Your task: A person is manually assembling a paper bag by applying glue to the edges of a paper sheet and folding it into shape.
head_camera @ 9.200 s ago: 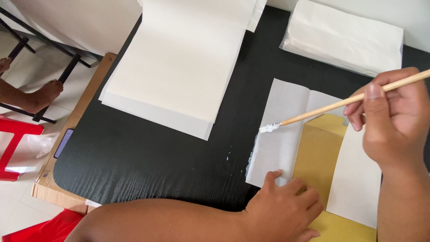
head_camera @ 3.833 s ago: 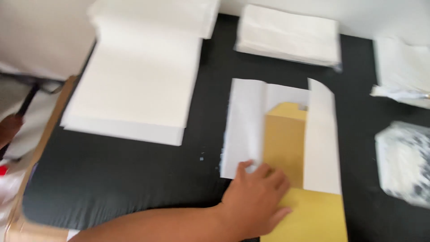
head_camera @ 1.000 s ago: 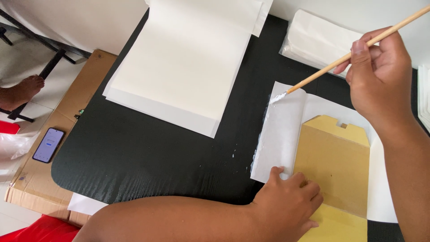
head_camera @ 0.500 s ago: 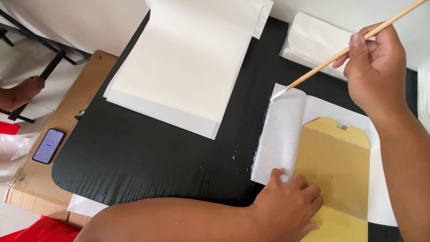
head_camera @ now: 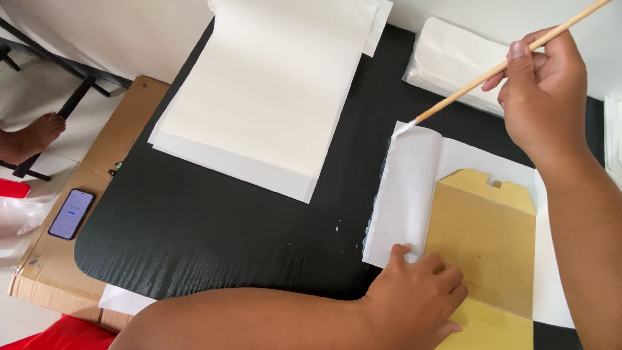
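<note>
- Right hand (head_camera: 544,97): fingers curled closed round a thin, pale wooden brush handle (head_camera: 499,68); the handle runs slantwise from the upper right corner down to the left.
- White, wet brush tip (head_camera: 403,127): touching the upper left corner of the folded paper flap.
- Left hand (head_camera: 418,301): palm down, fingers spread flat and gripping nothing; fingertips press on the lower part of the flap and on the cardboard template just beside it.
- White sheet of thin paper (head_camera: 483,162): lies flat on the table at right, beneath the template; its left flap (head_camera: 405,191) is folded over toward the cardboard, with a glossy wet edge along the fold.
- Tan cardboard template with clipped upper corners and a small notch at its top (head_camera: 483,240): rests on the white sheet, between the two hands.
- Matt black table top with rounded corner (head_camera: 214,227): bears small white specks near the sheet's left edge.
- Large stack of off-white paper sheets (head_camera: 265,97): upper middle of the table, well apart from the hands.
- Packet of white sheets in clear wrap (head_camera: 457,61): far edge of the table, behind the brush handle.
- Flattened brown cardboard sheet (head_camera: 123,139): on the floor left of the table, carrying a dark smartphone with lit screen (head_camera: 71,213).
- Another person's bare foot (head_camera: 32,136): on the floor at far left, by a black metal frame (head_camera: 71,97).
</note>
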